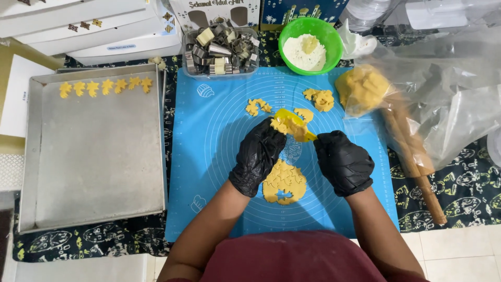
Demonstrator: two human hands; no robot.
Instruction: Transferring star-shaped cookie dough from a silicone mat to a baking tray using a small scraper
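While both hands work over the blue mat, the left hand and right hand, each in a black glove, meet at a yellow scraper held just above the mat's middle. Scraper lies ahead of both hands, away from the body; its long axis runs slantwise, from upper left near the left fingertips down to lower right near the right fingertips. Left hand is the nearer: its fingers curl up and inward, closed against the scraper's left end, where a small dough piece sits on the blade. Right hand's fingers are bent and drawn together at the scraper's lower right end; whether they pinch it or only touch it, cannot tell. Both wrists are cocked upward, forearms converging from the body. Directly beneath and between the hands lies a rolled dough sheet, with cut-out holes visible. Loose dough scraps lie beyond the scraper. Tray, left of the mat, carries a row of cut shapes along its far edge. Tub of metal cutters and green flour bowl stand at the mat's far edge; rolling pin lies to the right, well apart.
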